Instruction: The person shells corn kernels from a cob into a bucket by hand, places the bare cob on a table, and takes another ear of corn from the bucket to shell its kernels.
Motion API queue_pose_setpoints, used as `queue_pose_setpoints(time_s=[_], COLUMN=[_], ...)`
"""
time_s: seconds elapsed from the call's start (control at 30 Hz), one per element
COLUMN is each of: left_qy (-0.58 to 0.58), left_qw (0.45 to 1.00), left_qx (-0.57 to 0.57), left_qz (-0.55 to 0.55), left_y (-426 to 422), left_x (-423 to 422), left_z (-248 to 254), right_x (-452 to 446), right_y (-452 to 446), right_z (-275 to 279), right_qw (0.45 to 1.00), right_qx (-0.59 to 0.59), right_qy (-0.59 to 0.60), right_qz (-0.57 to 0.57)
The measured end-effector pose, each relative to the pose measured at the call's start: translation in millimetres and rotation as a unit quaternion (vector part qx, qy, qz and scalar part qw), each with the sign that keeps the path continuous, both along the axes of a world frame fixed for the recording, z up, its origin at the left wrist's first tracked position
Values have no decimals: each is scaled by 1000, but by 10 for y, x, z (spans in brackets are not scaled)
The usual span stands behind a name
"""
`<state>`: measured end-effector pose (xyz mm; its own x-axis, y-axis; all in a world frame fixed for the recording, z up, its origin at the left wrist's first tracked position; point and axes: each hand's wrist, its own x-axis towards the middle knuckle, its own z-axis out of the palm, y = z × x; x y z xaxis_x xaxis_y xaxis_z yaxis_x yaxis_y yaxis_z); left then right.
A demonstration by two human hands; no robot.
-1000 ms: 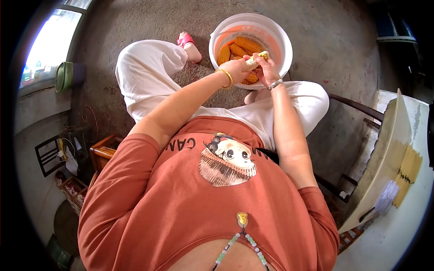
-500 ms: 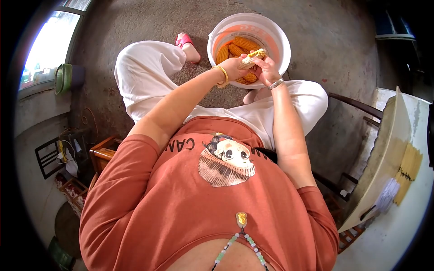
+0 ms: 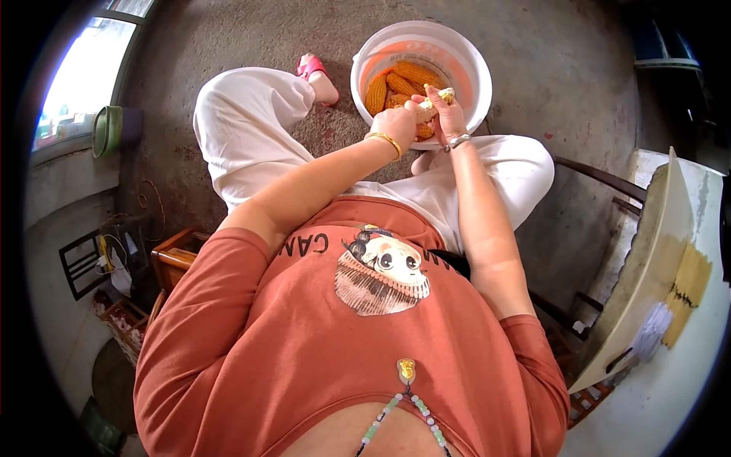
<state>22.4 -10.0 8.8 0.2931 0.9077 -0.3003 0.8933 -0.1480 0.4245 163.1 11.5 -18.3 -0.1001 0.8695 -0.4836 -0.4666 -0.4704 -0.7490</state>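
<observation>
A mostly bare, pale corn cob (image 3: 428, 111) with some yellow kernels at its upper right end is held in both hands over a white bucket (image 3: 476, 65). My left hand (image 3: 395, 126), with a gold bracelet at the wrist, is closed round the cob's lower left end. Closed on the other end is my right hand (image 3: 449, 116), its thumb stretched along the kernels; a silver bracelet circles that wrist. Inside the bucket lie several orange-yellow corn cobs (image 3: 415, 73), partly hidden by the hands.
The bucket stands on the concrete floor (image 3: 236, 38) between my white-trousered legs (image 3: 247, 114). A foot in a pink sandal (image 3: 314, 70) is left of it. A wooden stool (image 3: 173, 255) is at the left, and a pale board (image 3: 647, 274) leans at the right.
My left hand has turned and closed more tightly over the cob's lower end, with its knuckles now upward. My right thumb has lifted and straightened. The cob remains over the bucket.
</observation>
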Motion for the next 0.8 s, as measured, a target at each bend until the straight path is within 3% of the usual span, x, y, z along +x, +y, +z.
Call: queue_pose_setpoints(time_s=[0.43,0.8], left_qy=[-46,-188], left_qw=[996,978], left_qx=[-63,-59], left_qz=[-35,-71], left_y=[192,301], left_x=[-92,-243], left_z=[38,-257], right_x=[94,90], right_y=[25,-15], right_z=[-95,-11], right_qw=[991,989], right_qx=[62,105], right_qy=[108,38], right_qz=[53,98])
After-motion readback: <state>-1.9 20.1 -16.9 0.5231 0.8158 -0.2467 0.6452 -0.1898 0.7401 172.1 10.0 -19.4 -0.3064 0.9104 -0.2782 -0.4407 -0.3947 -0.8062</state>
